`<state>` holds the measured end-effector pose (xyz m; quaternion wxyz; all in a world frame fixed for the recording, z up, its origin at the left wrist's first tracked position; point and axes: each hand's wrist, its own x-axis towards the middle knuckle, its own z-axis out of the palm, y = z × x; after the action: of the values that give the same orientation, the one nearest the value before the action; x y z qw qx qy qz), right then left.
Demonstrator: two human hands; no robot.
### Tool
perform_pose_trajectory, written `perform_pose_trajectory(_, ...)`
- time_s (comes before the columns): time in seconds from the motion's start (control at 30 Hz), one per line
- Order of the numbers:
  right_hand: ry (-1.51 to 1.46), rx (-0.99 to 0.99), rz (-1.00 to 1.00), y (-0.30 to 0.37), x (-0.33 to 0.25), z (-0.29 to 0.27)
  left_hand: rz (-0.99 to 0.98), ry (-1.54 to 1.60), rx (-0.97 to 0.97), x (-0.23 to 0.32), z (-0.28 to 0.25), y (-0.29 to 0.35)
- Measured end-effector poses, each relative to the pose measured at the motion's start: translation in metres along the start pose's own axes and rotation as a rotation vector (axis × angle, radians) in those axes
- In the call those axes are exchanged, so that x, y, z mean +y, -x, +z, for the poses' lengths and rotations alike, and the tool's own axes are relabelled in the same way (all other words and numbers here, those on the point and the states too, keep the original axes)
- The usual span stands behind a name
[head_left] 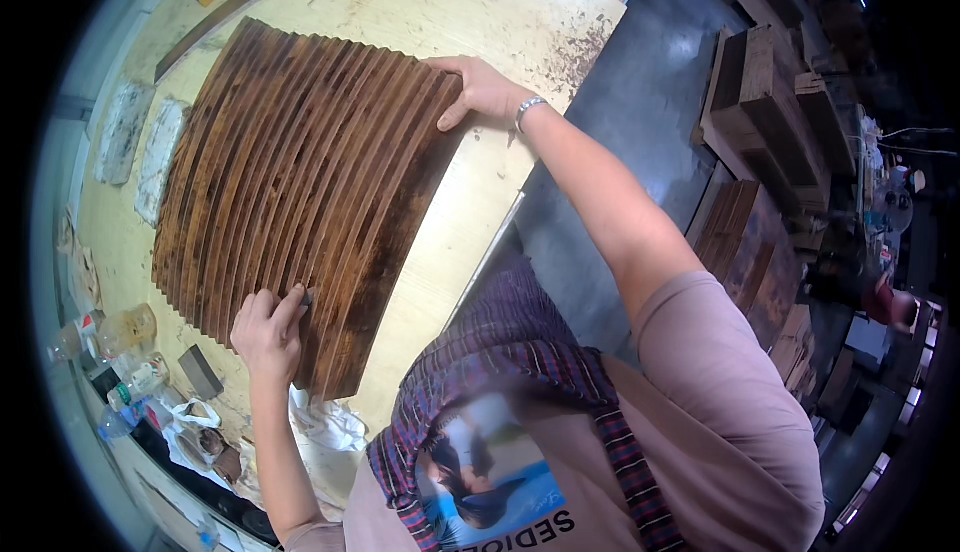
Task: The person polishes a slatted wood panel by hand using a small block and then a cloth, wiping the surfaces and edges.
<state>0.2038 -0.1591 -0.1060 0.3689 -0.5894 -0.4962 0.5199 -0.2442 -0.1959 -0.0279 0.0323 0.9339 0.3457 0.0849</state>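
Note:
A row of long dark-brown wooden slats [300, 172] lies side by side on the pale worktable, with stepped edges and mottled dark patches. At its far right corner, my right hand [478, 90] grips the end of the outermost slats, the thumb on the near side and the fingers over the far end. My left hand [268, 334] rests at the near end of the row, its fingers bent and pinched together over the slats. A small greyish bit shows by those fingertips, too little to name. The right wrist wears a bracelet [529, 110].
A single thin slat [240, 14] lies beyond the row. Two whitish blocks [160, 157] sit at its left. Bottles [130, 330], a small grey block [201, 372] and plastic bags [195, 422] crowd the near left. Shavings [580, 57] litter the far right edge; stacked boards [770, 102] stand on the floor.

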Motion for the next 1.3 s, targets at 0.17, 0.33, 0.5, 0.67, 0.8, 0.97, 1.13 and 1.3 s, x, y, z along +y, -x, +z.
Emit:
perform_pose_trajectory(0.17, 0.037, -0.013, -0.007, -0.003, 0.0, 0.003, -0.007, 0.037, 0.055, 0.011, 0.006, -0.027)
perform_pose_trajectory(0.33, -0.005, -0.017, -0.006, -0.002, 0.005, 0.001, -0.006, 0.043, -0.013, 0.0, -0.013, 0.006)
perform_pose_trajectory(0.5, 0.045, -0.007, 0.015, -0.001, 0.0, 0.003, -0.056, 0.068, -0.008, -0.002, -0.014, 0.03)
perform_pose_trajectory(0.67, 0.047, -0.001, 0.003, 0.002, -0.007, 0.004, -0.027, 0.035, 0.075, 0.006, -0.002, 0.009)
perform_pose_trajectory(0.8, -0.017, -0.021, 0.03, -0.002, 0.004, 0.001, 0.014, 0.005, 0.071, 0.006, 0.002, -0.008)
perform_pose_trajectory(0.97, 0.021, 0.003, -0.003, -0.002, 0.003, 0.003, 0.023, 0.002, 0.013, -0.003, -0.005, 0.011)
perform_pose_trajectory(1.13, 0.039, -0.002, 0.012, 0.0, -0.002, 0.005, 0.032, 0.014, 0.05, 0.005, 0.001, -0.013)
perform_pose_trajectory(1.3, 0.049, 0.028, 0.019, 0.003, -0.004, 0.001, 0.051, 0.002, -0.009, -0.004, -0.006, 0.003)
